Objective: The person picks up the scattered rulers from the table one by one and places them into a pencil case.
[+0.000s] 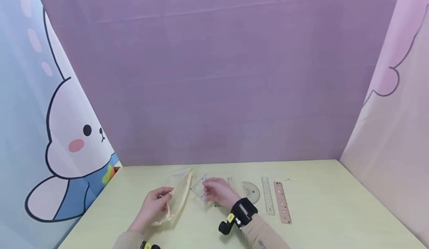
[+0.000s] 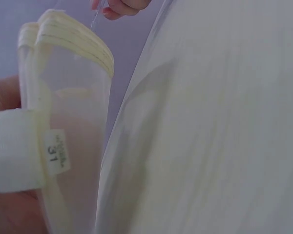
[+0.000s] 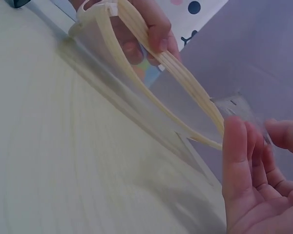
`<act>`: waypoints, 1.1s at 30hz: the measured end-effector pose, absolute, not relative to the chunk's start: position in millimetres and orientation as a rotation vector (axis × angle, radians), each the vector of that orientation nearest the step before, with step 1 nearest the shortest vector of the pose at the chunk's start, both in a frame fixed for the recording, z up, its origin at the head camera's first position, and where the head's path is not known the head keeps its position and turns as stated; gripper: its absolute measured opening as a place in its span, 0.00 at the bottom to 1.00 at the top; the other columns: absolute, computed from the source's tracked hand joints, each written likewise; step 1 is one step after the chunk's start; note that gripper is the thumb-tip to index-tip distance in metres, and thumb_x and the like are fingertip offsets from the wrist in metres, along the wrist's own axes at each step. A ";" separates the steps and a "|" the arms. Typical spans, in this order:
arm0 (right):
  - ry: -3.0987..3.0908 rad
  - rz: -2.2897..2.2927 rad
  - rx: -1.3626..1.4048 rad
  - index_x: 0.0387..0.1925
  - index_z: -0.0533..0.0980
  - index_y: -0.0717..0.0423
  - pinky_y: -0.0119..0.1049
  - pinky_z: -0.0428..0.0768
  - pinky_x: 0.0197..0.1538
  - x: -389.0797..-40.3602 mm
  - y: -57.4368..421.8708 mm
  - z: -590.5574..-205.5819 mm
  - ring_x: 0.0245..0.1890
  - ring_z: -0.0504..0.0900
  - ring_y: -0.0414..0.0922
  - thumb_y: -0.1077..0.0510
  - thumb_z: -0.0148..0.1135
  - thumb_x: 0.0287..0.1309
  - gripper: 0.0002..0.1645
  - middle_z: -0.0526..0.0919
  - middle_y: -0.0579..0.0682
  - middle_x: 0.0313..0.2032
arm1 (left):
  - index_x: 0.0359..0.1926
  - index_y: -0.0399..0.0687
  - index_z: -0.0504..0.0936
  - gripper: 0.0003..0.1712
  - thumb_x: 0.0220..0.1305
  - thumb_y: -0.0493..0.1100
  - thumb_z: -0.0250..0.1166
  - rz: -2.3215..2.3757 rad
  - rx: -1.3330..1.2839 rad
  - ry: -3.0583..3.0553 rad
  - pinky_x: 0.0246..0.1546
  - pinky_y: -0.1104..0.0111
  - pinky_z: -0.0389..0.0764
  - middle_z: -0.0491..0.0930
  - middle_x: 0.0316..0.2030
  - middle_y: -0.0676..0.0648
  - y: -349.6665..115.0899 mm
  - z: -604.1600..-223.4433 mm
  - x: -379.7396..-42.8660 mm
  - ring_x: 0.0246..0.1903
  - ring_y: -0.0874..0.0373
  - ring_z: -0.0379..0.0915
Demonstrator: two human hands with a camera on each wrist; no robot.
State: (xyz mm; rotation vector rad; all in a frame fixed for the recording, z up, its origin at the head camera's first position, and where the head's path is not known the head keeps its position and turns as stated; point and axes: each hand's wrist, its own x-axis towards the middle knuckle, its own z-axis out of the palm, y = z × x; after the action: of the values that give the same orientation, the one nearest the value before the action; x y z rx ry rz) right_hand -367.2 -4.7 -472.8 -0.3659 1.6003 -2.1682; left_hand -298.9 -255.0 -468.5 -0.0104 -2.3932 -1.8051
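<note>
My left hand point(image 1: 155, 204) grips a see-through pouch point(image 1: 184, 197) by one side of its cream fabric-edged mouth, which gapes toward the right. In the left wrist view, the pouch's small white label point(image 2: 57, 151) is marked 31. Between thumb and fingers, my right hand point(image 1: 219, 191) pinches a clear set square point(image 1: 198, 189). In the right wrist view the set square point(image 3: 234, 105) overlaps the far end of the pouch's mouth, much of it hidden behind the fingers. Another clear measuring piece point(image 1: 230, 181) lies partly hidden under the right hand and wrist.
On the pale table point(image 1: 321, 197), right of the hands, lie a clear protractor point(image 1: 252, 192), a clear ruler point(image 1: 267, 196) and a pinkish ruler point(image 1: 283, 203) with cut-out holes. A purple backdrop point(image 1: 228, 92) rises behind the table, with printed cloth at both sides.
</note>
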 end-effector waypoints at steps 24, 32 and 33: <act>1.731 -2.180 -0.279 0.39 0.76 0.66 0.35 0.83 0.28 -353.8 -62.4 -482.9 0.19 0.77 0.39 0.61 0.62 0.59 0.11 0.77 0.49 0.24 | 0.49 0.29 0.80 0.15 0.62 0.31 0.60 -1.802 -0.041 -2.406 0.20 0.69 0.79 0.77 0.30 0.42 -248.6 -465.9 -299.7 0.18 0.58 0.71; 1.737 -2.199 -0.263 0.37 0.75 0.65 0.36 0.83 0.27 -351.1 -67.9 -481.5 0.18 0.76 0.38 0.62 0.62 0.59 0.08 0.76 0.49 0.23 | 0.50 0.30 0.79 0.16 0.62 0.33 0.60 -1.829 -0.048 -2.397 0.20 0.69 0.79 0.77 0.31 0.40 -246.3 -464.1 -297.2 0.18 0.58 0.71; 1.743 -2.196 -0.260 0.36 0.75 0.65 0.36 0.83 0.27 -351.1 -68.2 -481.4 0.18 0.76 0.38 0.62 0.62 0.59 0.09 0.76 0.49 0.22 | 0.50 0.30 0.80 0.16 0.62 0.33 0.60 -1.828 -0.050 -2.398 0.20 0.69 0.79 0.77 0.31 0.40 -246.2 -463.5 -296.6 0.18 0.59 0.71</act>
State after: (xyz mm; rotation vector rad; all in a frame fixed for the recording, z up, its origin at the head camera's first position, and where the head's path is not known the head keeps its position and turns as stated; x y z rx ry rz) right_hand -351.1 -68.2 -481.4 -0.2595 1.7434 -2.1960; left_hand -296.6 -246.2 -463.5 -0.0498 -2.3983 -1.8284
